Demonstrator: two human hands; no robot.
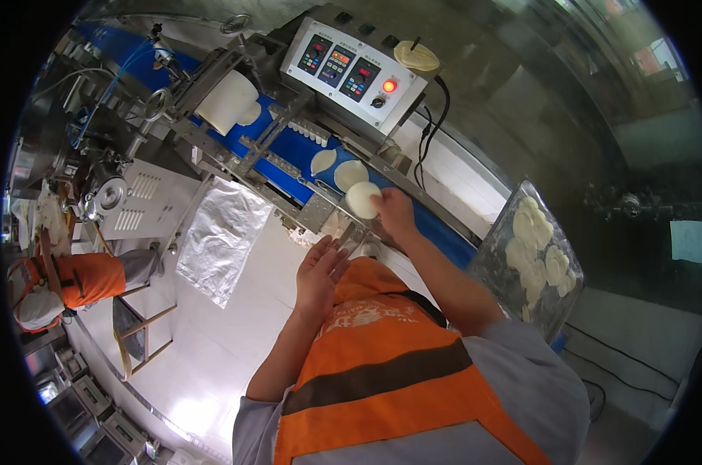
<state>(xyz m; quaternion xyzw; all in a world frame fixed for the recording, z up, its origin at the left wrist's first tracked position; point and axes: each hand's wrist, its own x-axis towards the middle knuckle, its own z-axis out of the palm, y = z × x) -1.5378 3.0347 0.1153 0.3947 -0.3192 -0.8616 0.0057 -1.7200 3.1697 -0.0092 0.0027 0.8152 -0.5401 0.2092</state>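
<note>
My right hand is closed on the edge of a pale round dough sheet, pinched between thumb and fingers above the near side of a blue conveyor belt. A second dough round lies on the belt just beyond it, partly overlapped in this view. Farther up the belt is another dough piece with pointed ends. My left hand hangs in front of my orange apron, near the machine's metal edge, with its fingers stretched out and nothing in it.
A control box with a lit red lamp stands behind the belt, dough pieces on top. Left of it is a white roller. At right, a tray carries several dough pieces. A person in orange is at far left, near a stool.
</note>
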